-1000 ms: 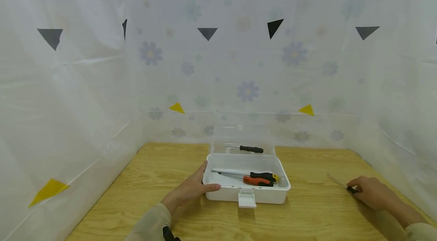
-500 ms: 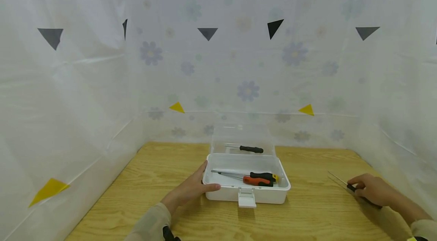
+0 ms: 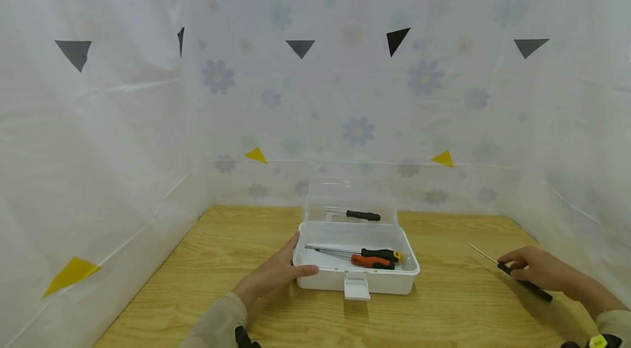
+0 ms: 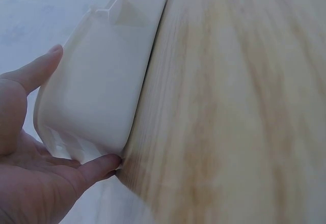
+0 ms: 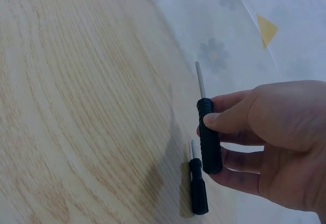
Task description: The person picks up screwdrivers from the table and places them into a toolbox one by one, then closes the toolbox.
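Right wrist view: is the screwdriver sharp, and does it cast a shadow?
Right wrist view: the black-handled screwdriver in the right hand is sharp, with a soft shadow on the table below. Left wrist view: the white box looks washed out, the table grain blurred.

Wooden table [image 3: 222,260], floral white curtain [image 3: 345,90], black screwdriver lying behind box [image 3: 362,215]

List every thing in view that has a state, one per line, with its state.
White box: open, lid upright, front latch hanging down.
Screwdrivers in the box: two, lying flat side by side.
Black screwdriver behind the lid: lying flat on the table.
Held black screwdriver: lifted, pinched by the right hand.
Second small screwdriver: lying on the table.
Left hand: fingers straight, pressed on the box's left corner.
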